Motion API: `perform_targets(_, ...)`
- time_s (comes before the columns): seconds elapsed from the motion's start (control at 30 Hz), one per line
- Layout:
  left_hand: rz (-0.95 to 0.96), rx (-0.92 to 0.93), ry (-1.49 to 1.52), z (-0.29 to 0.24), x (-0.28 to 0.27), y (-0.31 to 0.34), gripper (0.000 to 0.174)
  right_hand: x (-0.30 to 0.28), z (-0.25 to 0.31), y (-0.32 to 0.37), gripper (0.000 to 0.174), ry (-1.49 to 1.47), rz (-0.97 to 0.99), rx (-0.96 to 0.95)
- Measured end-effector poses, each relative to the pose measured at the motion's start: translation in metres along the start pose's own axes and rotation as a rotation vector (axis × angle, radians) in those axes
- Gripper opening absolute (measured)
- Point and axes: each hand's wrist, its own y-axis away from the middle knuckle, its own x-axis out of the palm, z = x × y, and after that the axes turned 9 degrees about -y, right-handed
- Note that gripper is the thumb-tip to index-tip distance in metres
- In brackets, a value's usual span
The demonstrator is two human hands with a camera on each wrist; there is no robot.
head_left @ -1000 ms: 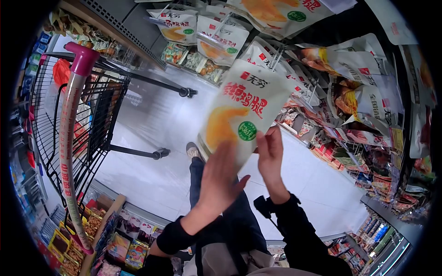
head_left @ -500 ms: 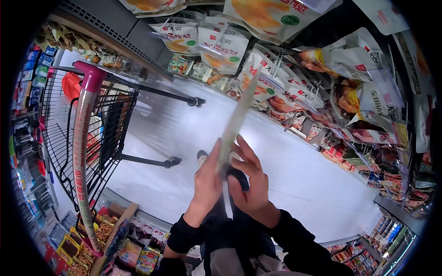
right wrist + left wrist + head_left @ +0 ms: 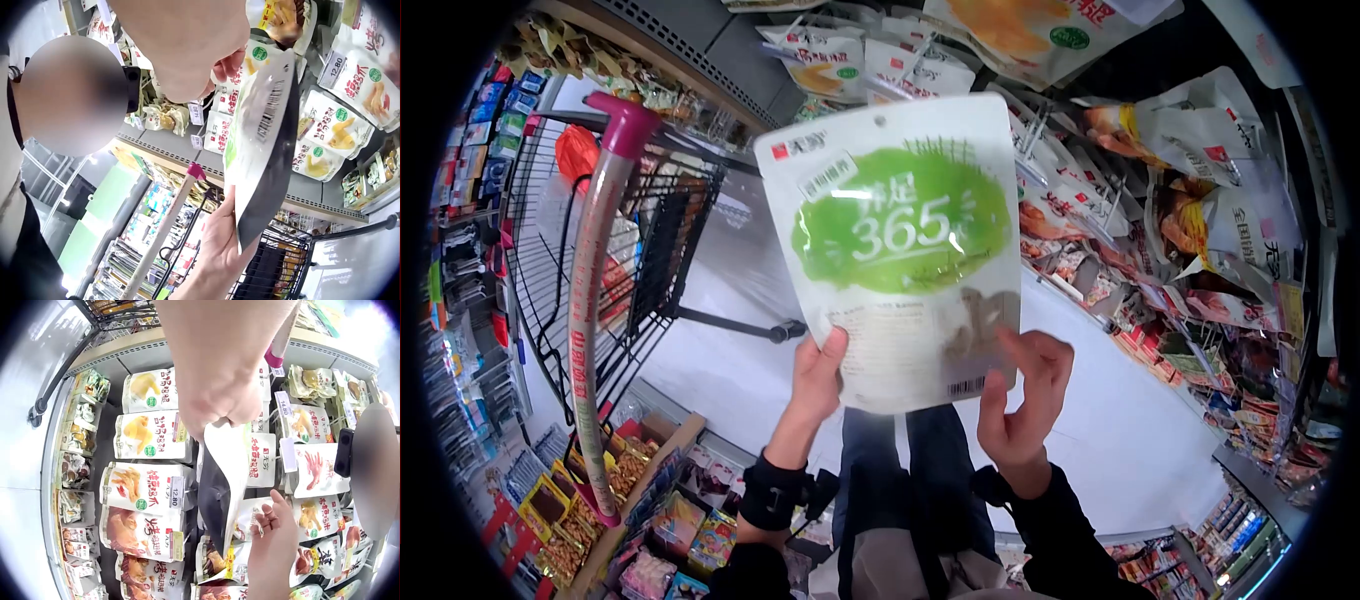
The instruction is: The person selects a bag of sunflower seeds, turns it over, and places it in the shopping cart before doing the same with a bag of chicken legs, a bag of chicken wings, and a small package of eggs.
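Observation:
A white snack pouch faces up in the head view, showing a big green patch marked 365, small print and a barcode. My left hand grips its lower left edge, thumb on the printed face. Beside the lower right edge is my right hand, fingers loosely bent and fingertips close to the pouch. The left wrist view shows the pouch nearly edge-on, held at one end, with the right hand apart from it. In the right wrist view the pouch's barcode end and dark underside show.
On the left stands a black wire shopping cart with a purple-ended handle and a red bag inside. Hanging snack pouches crowd the rack at right. Boxes of packaged snacks stand at lower left.
The pouch has turned over from its chicken-leg picture side, through edge-on, to its green side. My left hand now grips its left edge; the right hand has let go of the right edge.

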Motion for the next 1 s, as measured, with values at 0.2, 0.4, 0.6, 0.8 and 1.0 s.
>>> perform_targets(0.2, -0.017, -0.01, 0.087, -0.009, -0.003, -0.006, 0.038, -0.003, -0.007, 0.006, 0.039, 0.088, -0.015, 0.021)
perform_targets(0.4, -0.041, -0.014, 0.096, -0.013, -0.002, -0.009, 0.037, -0.008, -0.002, 0.023, 0.037, 0.269, 0.035, 0.02)
perform_targets(0.6, -0.03, -0.01, 0.138, -0.016, -0.001, -0.007, 0.037, -0.003, 0.016, 0.045, 0.037, 0.366, 0.124, -0.017)
perform_targets(0.8, -0.033, -0.012, 0.157, -0.018, 0.004, -0.005, 0.036, 0.001, 0.018, 0.055, 0.032, 0.416, 0.195, -0.01)
perform_targets(1.0, -0.022, 0.008, 0.182, -0.02, 0.008, 0.0, 0.036, -0.004, 0.022, 0.053, 0.033, 0.439, 0.212, -0.005)
